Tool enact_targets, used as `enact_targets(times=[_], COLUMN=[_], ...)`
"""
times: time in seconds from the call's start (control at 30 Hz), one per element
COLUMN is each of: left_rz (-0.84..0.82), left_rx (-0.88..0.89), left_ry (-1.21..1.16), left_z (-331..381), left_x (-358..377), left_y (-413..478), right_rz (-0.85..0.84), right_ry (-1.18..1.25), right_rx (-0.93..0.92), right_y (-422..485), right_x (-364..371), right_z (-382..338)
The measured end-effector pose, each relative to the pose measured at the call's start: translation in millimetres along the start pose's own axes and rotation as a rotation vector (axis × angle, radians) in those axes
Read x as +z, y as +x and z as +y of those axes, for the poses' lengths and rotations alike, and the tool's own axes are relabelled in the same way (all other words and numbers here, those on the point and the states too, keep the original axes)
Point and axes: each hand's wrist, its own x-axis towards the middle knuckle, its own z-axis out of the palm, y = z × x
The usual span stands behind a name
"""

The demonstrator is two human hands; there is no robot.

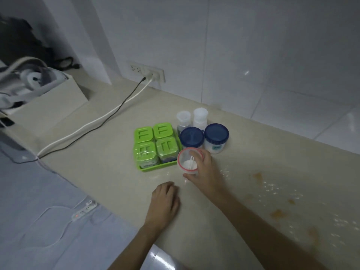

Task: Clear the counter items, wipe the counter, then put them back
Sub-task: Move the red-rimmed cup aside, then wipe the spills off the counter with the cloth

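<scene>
My right hand (204,170) grips a clear round container with a red rim (187,161); white powder and a small white spoon show inside. It stands on the beige counter (109,152), just right of a green tray (150,168) with several green-lidded jars. Behind it are two blue-lidded jars (191,137) (216,136) and two clear bottles (183,118) (200,116). My left hand (163,203) rests knuckles-up on the counter near its front edge, fingers curled, holding nothing. Orange stains (276,213) and wet droplets mark the counter to the right.
A black cable and a white cable (93,123) run across the counter from a wall socket (148,73). A beige box (52,100) with an appliance sits at the left. A power strip (84,209) lies on the blue surface below the counter edge.
</scene>
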Motion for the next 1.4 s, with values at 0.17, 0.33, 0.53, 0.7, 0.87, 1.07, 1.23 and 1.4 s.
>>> enact_targets(times=[0.17,0.33,0.53,0.7,0.87,1.07,1.23,1.4], left_rz=[-0.009,0.005,-0.108,-0.169,-0.24,-0.266,-0.267,-0.239], left_rx=[0.061,0.201,0.428,0.616,0.722,0.781,0.889,0.97], left_ry=[-0.037,-0.129,-0.185,-0.213,-0.192,-0.172,-0.144,-0.099], left_z=[3.2,27.3,79.9,138.4,194.8,267.1,334.9,393.8], left_x=[5.4,18.9,45.7,63.5,74.3,92.2,111.0,130.8], left_y=[-0.4,-19.5,-40.2,-53.1,-68.0,-86.7,-91.6,-96.7], right_rz=[-0.003,0.018,0.124,0.281,0.328,0.36,0.364,0.328], right_ry=[-0.032,-0.044,-0.034,-0.081,-0.067,-0.169,-0.256,-0.29], right_rx=[0.022,0.103,0.387,0.61,0.683,0.666,0.618,0.587], right_y=[-30.4,-146.0,-276.1,-359.7,-410.2,-453.5,-488.5,-504.5], right_x=[-17.4,-39.9,-64.0,-80.2,-105.0,-159.1,-209.4,-248.1], right_z=[5.9,38.4,54.6,69.7,88.2,140.2,204.4,251.7])
